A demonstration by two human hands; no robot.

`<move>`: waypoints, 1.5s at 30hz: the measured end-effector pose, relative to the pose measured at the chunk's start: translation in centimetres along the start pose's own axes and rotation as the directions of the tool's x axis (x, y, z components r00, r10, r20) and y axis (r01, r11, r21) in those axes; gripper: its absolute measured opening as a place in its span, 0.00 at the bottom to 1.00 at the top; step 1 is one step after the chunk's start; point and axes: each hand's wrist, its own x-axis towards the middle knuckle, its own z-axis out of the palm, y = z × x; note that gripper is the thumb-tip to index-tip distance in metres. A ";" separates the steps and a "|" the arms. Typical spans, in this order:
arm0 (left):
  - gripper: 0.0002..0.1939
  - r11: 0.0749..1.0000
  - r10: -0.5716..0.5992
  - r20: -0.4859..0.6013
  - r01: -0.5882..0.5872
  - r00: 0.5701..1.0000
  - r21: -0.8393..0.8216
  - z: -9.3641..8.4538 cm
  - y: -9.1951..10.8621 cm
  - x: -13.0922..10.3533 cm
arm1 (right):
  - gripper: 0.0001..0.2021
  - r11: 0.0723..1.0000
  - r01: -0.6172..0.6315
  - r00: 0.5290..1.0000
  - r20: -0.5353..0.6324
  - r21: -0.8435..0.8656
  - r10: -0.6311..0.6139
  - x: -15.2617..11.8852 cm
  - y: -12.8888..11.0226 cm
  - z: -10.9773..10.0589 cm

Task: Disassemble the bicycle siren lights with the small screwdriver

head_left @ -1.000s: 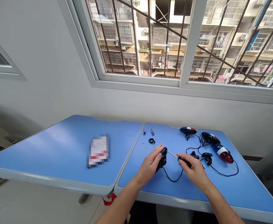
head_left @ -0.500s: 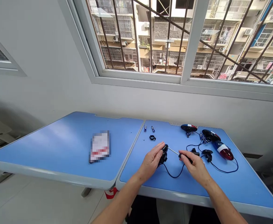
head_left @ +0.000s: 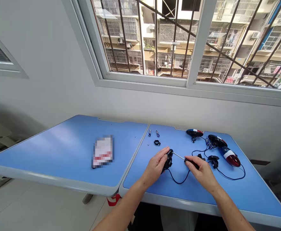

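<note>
My left hand (head_left: pixel 156 165) is closed around a small black plastic part (head_left: pixel 168 163) with a thin black cable (head_left: pixel 178 183) running from it. My right hand (head_left: pixel 200 170) grips the black handle of a screwdriver (head_left: pixel 178 156). The screwdriver's metal shaft points left, and its tip meets the upper end of the black part. Exactly what the tip sits in is too small to tell. Just beyond my left hand lies a black ring clamp (head_left: pixel 157 142). To the right of my right hand rests a black bracket-like piece (head_left: pixel 213 161) with a cable.
A red, white and blue oval light (head_left: pixel 230 155) lies at the right, near two similar units (head_left: pixel 194 132). Two small batteries (head_left: pixel 157 133) and a tiny screw (head_left: pixel 148 144) lie at the back. A blurred packet (head_left: pixel 103 150) is on the left table (head_left: pixel 65 154). A wall and barred window rise behind.
Almost nothing differs. The view shifts very slightly; both hands keep their grip, and the screwdriver tip stays at the black part.
</note>
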 end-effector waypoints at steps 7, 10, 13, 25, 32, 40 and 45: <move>0.25 0.999 -0.013 -0.004 0.012 1.000 -0.032 0.0 0.1 0.0 | 0.14 0.986 0.149 0.988 -0.036 -0.073 -0.152 -0.2 0.4 0.1; 0.26 0.999 -0.025 0.005 0.025 1.000 -0.038 0.0 0.0 0.0 | 0.14 0.969 0.229 0.970 -0.066 -0.096 -0.236 -0.2 0.4 0.2; 0.26 0.999 -0.016 0.009 0.016 1.000 -0.046 0.0 -0.1 0.0 | 0.14 0.955 0.278 0.954 -0.087 -0.104 -0.287 -0.2 0.5 0.4; 0.27 0.995 -0.061 -0.008 0.060 0.998 -0.086 0.1 0.1 -0.1 | 0.14 0.944 0.314 0.942 -0.088 -0.100 -0.323 -0.3 0.8 0.7; 0.25 0.996 -0.051 -0.023 0.049 0.998 -0.078 0.3 0.0 -0.1 | 0.14 0.951 0.288 0.952 -0.071 -0.114 -0.297 -0.4 1.0 0.7; 0.26 0.997 -0.056 0.003 0.056 0.998 -0.045 0.2 0.0 0.1 | 0.14 0.936 0.314 0.942 -0.074 -0.161 -0.329 -0.1 1.1 0.5; 0.26 0.997 -0.068 0.009 0.069 0.998 -0.046 0.2 0.1 0.0 | 0.14 0.936 0.310 0.943 -0.074 -0.165 -0.326 -0.2 0.8 0.2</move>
